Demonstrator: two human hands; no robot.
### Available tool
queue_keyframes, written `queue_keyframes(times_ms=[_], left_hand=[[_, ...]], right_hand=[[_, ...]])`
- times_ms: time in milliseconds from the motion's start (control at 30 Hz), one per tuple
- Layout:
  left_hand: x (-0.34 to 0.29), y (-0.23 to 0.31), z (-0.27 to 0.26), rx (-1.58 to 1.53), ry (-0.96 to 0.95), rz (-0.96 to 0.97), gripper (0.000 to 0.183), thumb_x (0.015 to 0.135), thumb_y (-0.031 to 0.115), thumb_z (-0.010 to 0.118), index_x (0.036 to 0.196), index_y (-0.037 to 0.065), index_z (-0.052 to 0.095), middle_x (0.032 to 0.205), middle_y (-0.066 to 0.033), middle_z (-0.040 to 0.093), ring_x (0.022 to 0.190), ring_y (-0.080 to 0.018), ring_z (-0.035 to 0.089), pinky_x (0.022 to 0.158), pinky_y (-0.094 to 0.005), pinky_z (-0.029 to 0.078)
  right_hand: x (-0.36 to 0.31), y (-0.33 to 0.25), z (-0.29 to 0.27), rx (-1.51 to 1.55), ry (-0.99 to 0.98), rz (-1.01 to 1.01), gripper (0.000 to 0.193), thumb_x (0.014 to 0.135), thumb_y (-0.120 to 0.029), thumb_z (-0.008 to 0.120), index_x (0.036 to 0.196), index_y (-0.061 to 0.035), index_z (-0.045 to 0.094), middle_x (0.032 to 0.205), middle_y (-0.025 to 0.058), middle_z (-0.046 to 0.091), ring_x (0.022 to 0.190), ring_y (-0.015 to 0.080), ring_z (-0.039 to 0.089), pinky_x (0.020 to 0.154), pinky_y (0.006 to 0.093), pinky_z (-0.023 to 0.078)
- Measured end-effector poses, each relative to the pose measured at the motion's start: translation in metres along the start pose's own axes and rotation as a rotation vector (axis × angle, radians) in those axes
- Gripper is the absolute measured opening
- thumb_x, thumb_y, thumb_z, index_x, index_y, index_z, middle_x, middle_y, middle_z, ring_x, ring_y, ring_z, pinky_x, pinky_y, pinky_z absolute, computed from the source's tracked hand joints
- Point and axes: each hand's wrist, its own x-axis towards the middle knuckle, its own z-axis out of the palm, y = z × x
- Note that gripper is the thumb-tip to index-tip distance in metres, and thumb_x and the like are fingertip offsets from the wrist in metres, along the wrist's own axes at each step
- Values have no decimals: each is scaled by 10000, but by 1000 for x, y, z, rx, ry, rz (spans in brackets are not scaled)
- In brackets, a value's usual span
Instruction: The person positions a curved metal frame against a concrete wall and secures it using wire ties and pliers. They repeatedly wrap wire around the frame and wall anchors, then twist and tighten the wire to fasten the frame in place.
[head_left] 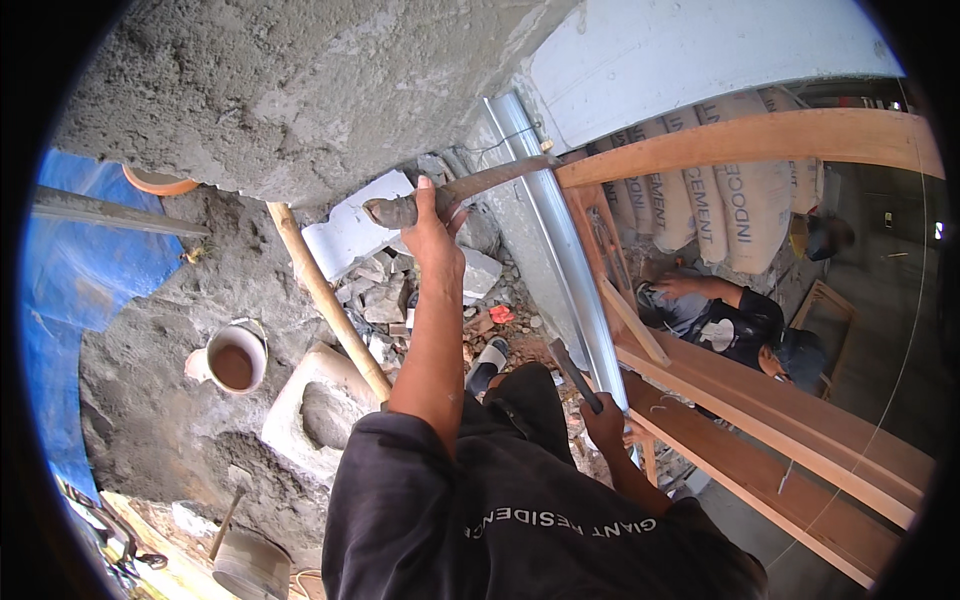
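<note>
My left hand [436, 238] is stretched out ahead, its fingers closed round a weathered wooden pole [495, 180]. The pole's near-left end sticks out past my fingers, and its other end crosses over a shiny metal channel [560, 235] beside an orange-brown wooden frame [740, 140]. Low on my right side, my right hand [603, 425] grips the dark handle of a hammer [575, 378], whose head points up and away from me. The hammer hangs close to the metal channel. Part of my right hand's fingers is hidden.
Rubble [385, 290] lies below my left arm, next to a slanting bamboo pole [325, 290]. A bucket [237, 357] and a mortar-crusted tub [320, 410] stand left. Beyond the frame a co-worker [730, 325] crouches near stacked brown sacks [690, 190]. A blue tarp [90, 240] lies far left.
</note>
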Motion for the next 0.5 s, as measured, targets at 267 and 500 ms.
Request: queue_keyframes(times_ms=[267, 500], left_hand=[[9, -16, -12, -66, -161, -19, 501, 805, 342, 693, 1139, 21, 502, 1042, -98, 558, 888, -238, 599, 720, -360, 523], [9, -13, -20, -135, 2, 17, 530, 799, 383, 699, 1100, -2, 494, 1007, -116, 574, 888, -275, 629, 732, -377, 545]], right_hand=[[-2, -25, -7, 54, -12, -71, 328, 780, -330, 650, 913, -34, 600, 773, 168, 619, 736, 330, 618, 672, 406, 468], [26, -28, -24, -9, -64, -170, 322, 781, -295, 646, 947, -24, 594, 780, 181, 623, 736, 334, 620, 672, 396, 476]])
